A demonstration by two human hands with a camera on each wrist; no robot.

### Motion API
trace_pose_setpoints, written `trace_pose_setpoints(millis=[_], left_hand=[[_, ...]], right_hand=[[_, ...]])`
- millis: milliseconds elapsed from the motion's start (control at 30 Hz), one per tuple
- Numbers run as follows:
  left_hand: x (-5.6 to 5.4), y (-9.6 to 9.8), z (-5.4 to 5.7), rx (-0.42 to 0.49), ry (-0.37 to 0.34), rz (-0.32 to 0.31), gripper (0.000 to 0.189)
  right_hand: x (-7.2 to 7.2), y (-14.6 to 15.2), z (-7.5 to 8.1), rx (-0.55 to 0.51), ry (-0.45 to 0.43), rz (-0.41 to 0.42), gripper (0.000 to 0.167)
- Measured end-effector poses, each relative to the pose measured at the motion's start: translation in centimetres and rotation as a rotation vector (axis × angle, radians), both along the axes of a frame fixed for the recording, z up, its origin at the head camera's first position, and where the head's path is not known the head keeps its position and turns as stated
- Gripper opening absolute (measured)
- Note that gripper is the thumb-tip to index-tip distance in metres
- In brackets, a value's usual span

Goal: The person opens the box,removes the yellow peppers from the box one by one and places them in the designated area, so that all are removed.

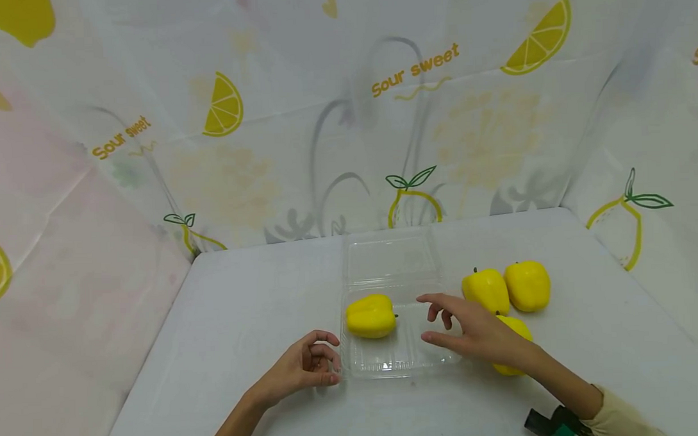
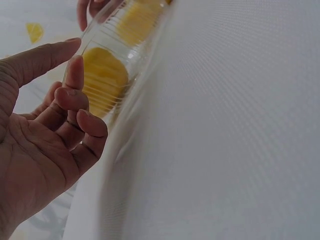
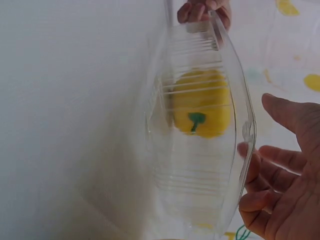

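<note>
A clear plastic clamshell box [image 1: 383, 369] lies on the table with its lid folded back. In its left half, a yellow bell pepper [image 1: 371, 316] lies on its side, stem to the right; the right wrist view shows its green stem through the box wall. My left hand [image 1: 308, 364] is at the box's left edge, fingers loosely bent, thumb and forefinger apart; whether it touches the rim I cannot tell. Over the box's right side hovers my right hand [image 1: 474, 329], holding nothing, thumb and fingers spread apart. Beneath its wrist a yellow bell pepper [image 1: 516, 327] is partly hidden.
Two more yellow bell peppers, a nearer one [image 1: 486, 291] and one farther right [image 1: 528, 286], stand to the right of the box. A white cloth [image 1: 259, 279] covers the table. Printed lemon curtains [image 1: 299, 117] hang behind and at both sides.
</note>
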State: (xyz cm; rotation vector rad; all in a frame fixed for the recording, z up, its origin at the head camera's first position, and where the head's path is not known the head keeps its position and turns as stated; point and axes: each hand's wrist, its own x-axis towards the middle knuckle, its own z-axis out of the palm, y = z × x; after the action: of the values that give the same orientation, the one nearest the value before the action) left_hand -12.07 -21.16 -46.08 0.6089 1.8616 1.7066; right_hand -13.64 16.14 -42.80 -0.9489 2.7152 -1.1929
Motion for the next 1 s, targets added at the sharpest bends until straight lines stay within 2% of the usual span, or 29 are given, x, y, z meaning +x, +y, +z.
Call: trace_pose_setpoints(millis=[100,300,467,767,1000], left_hand=[[0.0,0.0,0.0,0.004,-0.001,-0.003,0.06],[0.0,-0.1,-0.1,0.016,0.0,-0.007,0.059],[0.0,-0.1,-0.1,0.023,0.005,-0.01,0.059],[0.0,-0.1,-0.1,0.015,-0.007,-0.003,0.059],[0.0,0.0,-0.1,0.024,-0.004,-0.008,0.06]], right_hand=[[0.1,-0.7,-0.1,0.001,0.02,-0.01,0.06],[0.0,-2.1,-0.4,-0.009,0.008,-0.039,0.061],[0.0,-3.1,-0.6,-0.023,-0.035,-0.073,0.064],[0.0,-4.4,-0.7,-0.059,-0.13,-0.059,0.074],[0.1,-5.4,-0.9,-0.074,-0.11,-0.109,0.073]])
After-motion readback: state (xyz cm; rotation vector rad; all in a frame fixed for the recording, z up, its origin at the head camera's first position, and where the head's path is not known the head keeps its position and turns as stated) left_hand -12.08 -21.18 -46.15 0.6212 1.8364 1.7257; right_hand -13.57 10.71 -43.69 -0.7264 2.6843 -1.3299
